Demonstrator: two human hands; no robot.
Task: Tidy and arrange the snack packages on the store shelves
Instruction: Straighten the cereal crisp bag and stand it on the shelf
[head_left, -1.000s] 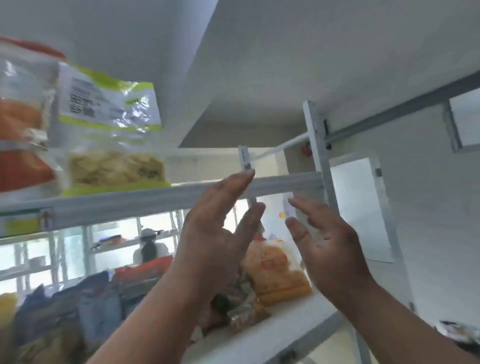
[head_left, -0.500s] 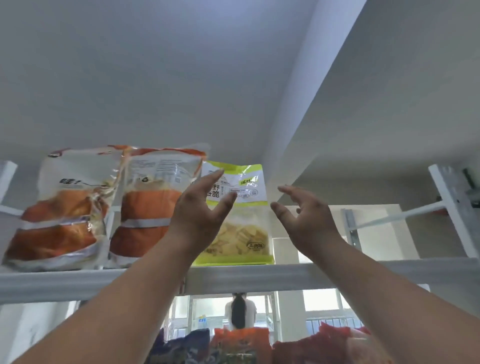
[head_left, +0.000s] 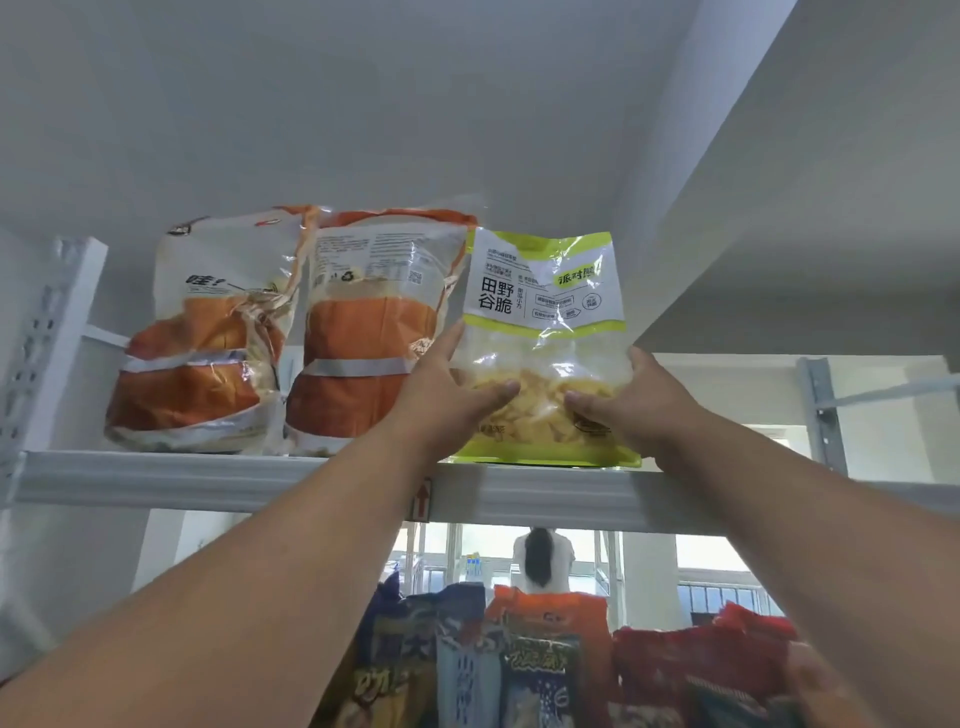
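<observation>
The green bag (head_left: 543, 343), untouched half a second earlier, is now gripped at both lower sides on the top shelf (head_left: 260, 480), thumbs curled across its front, by the left hand (head_left: 447, 395) and right hand (head_left: 631, 402). Two orange bags (head_left: 291, 327) are stood just left of it; one green bag is counted.

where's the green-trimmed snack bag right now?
Head view: the green-trimmed bag stands on the top shelf, right of two orange bags, gripped low on both sides by the left hand and right hand.
</observation>
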